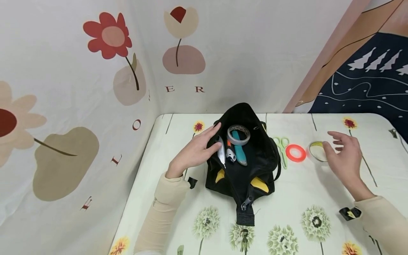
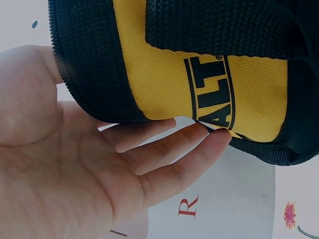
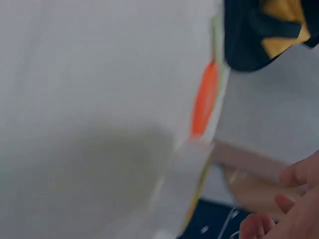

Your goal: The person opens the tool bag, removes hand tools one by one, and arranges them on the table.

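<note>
A black tool bag (image 1: 245, 184) with yellow panels stands unzipped at the middle of the table. My left hand (image 1: 200, 147) holds its left rim, thumb inside and fingers along the yellow outer side (image 2: 164, 84). Inside the bag lie a grey tape roll (image 1: 238, 141), a teal-handled tool (image 1: 241, 154), an orange-and-white tool (image 1: 230, 150) and a pale pointed tool (image 1: 221, 153). My right hand (image 1: 345, 156), fingers loosely bent, hovers beside a wide clear tape roll (image 1: 313, 145) with a yellowish inner edge. In the blurred right wrist view, hand and roll (image 3: 182, 184) look apart.
Between bag and clear roll lie an orange tape roll (image 1: 295, 153) and light green scissors (image 1: 283, 150), partly behind the bag's strap. A flower-print cloth covers the table (image 1: 178, 219). Printed curtains (image 1: 229, 63) hang along the back and left.
</note>
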### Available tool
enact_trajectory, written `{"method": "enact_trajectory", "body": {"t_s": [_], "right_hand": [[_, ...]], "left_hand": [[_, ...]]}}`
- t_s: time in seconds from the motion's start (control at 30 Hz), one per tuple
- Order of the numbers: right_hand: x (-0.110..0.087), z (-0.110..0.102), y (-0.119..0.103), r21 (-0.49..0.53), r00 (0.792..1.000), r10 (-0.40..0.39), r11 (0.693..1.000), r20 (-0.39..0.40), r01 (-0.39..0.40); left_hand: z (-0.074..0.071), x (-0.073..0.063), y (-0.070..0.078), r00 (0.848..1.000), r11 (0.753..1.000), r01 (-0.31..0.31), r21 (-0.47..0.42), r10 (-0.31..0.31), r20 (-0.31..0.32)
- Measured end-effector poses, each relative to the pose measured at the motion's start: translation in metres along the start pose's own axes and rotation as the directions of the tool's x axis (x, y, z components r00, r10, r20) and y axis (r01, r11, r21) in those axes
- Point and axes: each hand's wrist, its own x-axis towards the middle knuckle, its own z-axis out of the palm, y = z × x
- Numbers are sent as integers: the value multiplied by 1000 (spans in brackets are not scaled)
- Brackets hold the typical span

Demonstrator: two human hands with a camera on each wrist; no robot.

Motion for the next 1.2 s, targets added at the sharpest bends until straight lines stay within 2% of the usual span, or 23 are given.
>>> {"method": "enact_trajectory", "body": {"t_s": [0.07,0.13,0.23,0.33,0.43,0.53,0.67,0.77,0.83,0.9,1.07,1.13,1.2], "right_hand": [[-6,3,-20,72,997,-63,995,-39,66],[-13,6,-41,162,988,-143,975,-64,152],[-22,13,-70,292,958,-275,912,-81,287],[-30,22,-97,386,920,-385,839,-77,383],[-37,29,-118,443,891,-449,788,-60,427],[-42,36,-132,491,888,-458,767,-30,413],[-47,43,-145,549,898,-439,759,38,348],[-49,48,-153,573,888,-450,754,94,321],[-49,52,-159,576,873,-468,754,134,316],[-49,55,-166,574,850,-492,757,187,312],[-46,67,-180,521,783,-514,802,350,294],[-44,73,-183,498,767,-501,822,401,276],[-40,80,-184,480,762,-480,839,435,255]], "left_hand": [[0,0,0,1000,1000,1,1,-1,1],[0,0,0,1000,1000,3,0,-3,2],[0,0,0,1000,1000,7,-1,-7,4],[0,0,0,1000,1000,5,-4,-5,3],[0,0,0,1000,1000,3,-2,-3,5],[0,0,0,1000,1000,0,4,0,6],[-1,-1,0,1000,1000,-3,7,3,5],[0,-1,0,1000,1000,0,6,0,5],[0,-1,-1,1000,1000,3,5,-4,8],[0,-1,-1,1000,1000,7,5,-7,9],[-1,-1,-2,1000,1000,12,4,-12,3],[-1,-1,-1,1000,1000,12,5,-12,1],[-1,-1,-1,1000,1000,11,8,-11,2]]}}
